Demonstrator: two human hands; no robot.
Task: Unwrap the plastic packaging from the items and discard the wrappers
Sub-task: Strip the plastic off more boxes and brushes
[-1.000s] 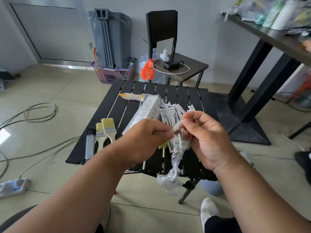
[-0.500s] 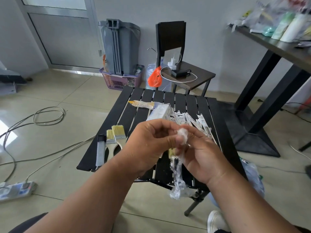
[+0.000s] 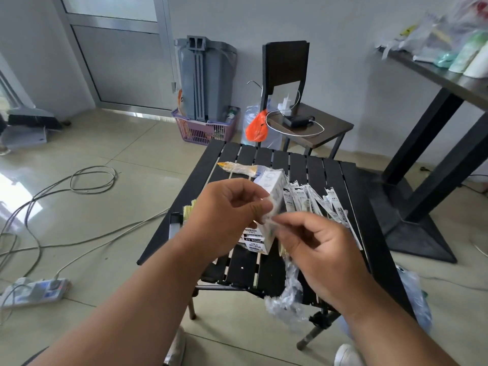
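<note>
In the head view we see both hands raised over the black slatted table (image 3: 351,207), meeting just above its middle. Our left hand (image 3: 227,215) has its fingers curled, thumb and forefinger pinching the top of a clear plastic wrapper (image 3: 286,294). Our right hand (image 3: 317,249) is curled too, its fingertips nipping the same wrapper just beside the left thumb. The crinkled film hangs down from the pinch, under the right palm, its loose end dangling past the near table edge. Whether anything is left inside the film we cannot tell.

On the table behind the hands lie a white box (image 3: 274,191), a fan of wrapped narrow packets (image 3: 317,204) to its right, and one wrapped item (image 3: 237,167) farther back. Yellow brush bristles (image 3: 188,210) peek out left of our left wrist.

Against half a second ago, the hands have drawn slightly apart and the right hand sits lower. Our left forearm now covers most of the brushes.
</note>
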